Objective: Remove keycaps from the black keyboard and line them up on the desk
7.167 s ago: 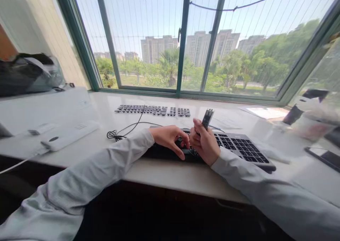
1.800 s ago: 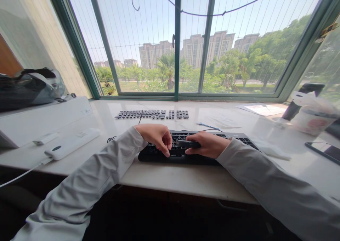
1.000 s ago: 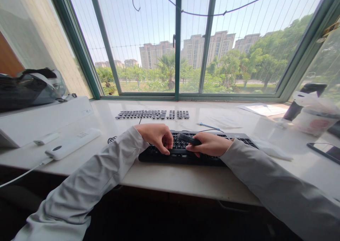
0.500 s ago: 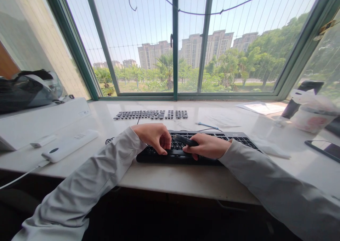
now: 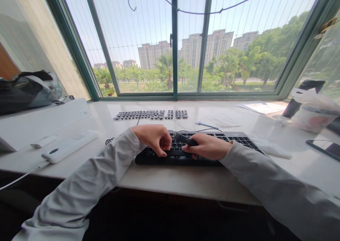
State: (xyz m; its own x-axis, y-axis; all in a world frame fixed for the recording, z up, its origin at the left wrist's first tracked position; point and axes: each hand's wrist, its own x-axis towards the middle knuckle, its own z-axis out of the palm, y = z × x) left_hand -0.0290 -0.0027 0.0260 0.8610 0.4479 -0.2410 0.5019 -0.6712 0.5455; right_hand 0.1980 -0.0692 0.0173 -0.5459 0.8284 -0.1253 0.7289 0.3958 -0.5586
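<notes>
A black keyboard [image 5: 240, 135] lies on the marble counter, its switches bare of keycaps over the parts that show. Between thumb and fingers my left hand [image 5: 155, 138] pinches one end of a long black bar [image 5: 176, 154], which looks like the space bar keycap, just above the keyboard's front edge. Closed around a short, thick black brush [image 5: 185, 139] is my right hand [image 5: 208, 145]; the brush's pale tip points left toward my left hand. My right fingertips are close to the bar's other end; whether they touch it I cannot tell.
Loose keycaps [image 5: 139, 115] lie in rows behind the keyboard. A blue stick-like tool [image 5: 208, 125] lies beyond it, near a cable. At left are a white device [image 5: 70, 146] and a white box [image 5: 45, 119]; at right, a phone [image 5: 325, 148] and a bagged cup [image 5: 313, 117].
Both hands keep nearly the same place and grip. The black bar and the keyboard's front edge show a very slight shift.
</notes>
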